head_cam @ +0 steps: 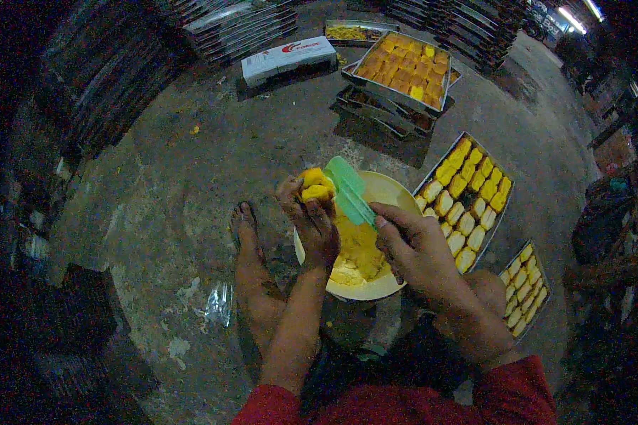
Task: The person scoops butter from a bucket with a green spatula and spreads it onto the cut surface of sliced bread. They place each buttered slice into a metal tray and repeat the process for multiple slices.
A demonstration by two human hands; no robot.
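My left hand (313, 223) grips a small bread piece (317, 185) with a bright yellow coating, over the left side of a pale basin. In my right hand (417, 241) is the handle of a green plastic spatula (345, 186), its broad blade up against the bread's right side. Below both hands, the round basin (388, 191) holds a crumbly or pasty yellow mass (359, 252). To the right of the basin lies a metal tray (492, 228) of bread pieces; those in its far rows are yellow on top, the nearer ones paler.
A smaller-looking tray of bread (526, 289) lies farther right. Ahead, a full tray of browned buns (404, 69) tops stacked trays, beside a white carton (290, 61) and a tray of yellow scraps (359, 33). Stacked metal trays (239, 24) stand behind. Clear plastic (219, 304) lies near my left foot.
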